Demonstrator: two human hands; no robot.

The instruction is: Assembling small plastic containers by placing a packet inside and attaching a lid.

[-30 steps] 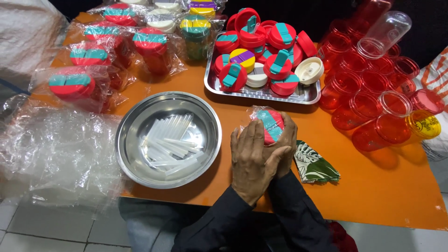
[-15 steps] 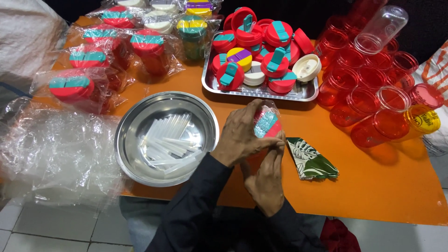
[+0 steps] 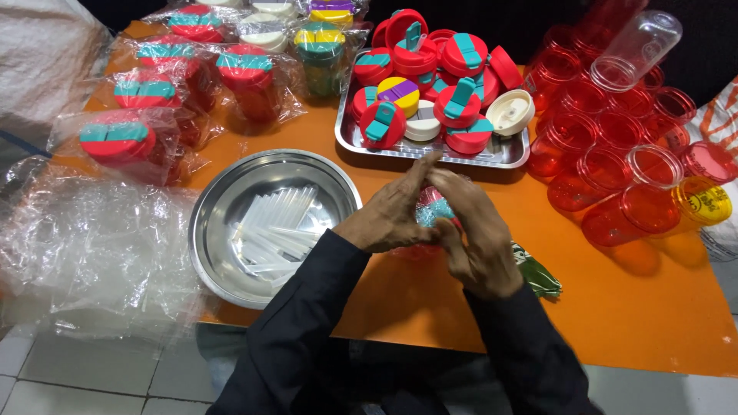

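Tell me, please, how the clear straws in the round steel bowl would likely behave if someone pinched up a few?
The clear straws look thin and hollow, so probably very light and slightly bendy. They lie loose and crisscrossed in the steel bowl, so a pinch may drag neighbours along. Their smooth, round surface suggests they could slip or roll.

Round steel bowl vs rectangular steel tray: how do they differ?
Shape: the round steel bowl is circular and deep; the rectangular steel tray is flat with a low rim. Contents: the bowl holds clear plastic straws; the tray is piled with red lids with teal flaps, plus a yellow and some white ones. Position: the bowl sits near the table's front edge, the tray farther back. Both are shiny metal on the orange table.
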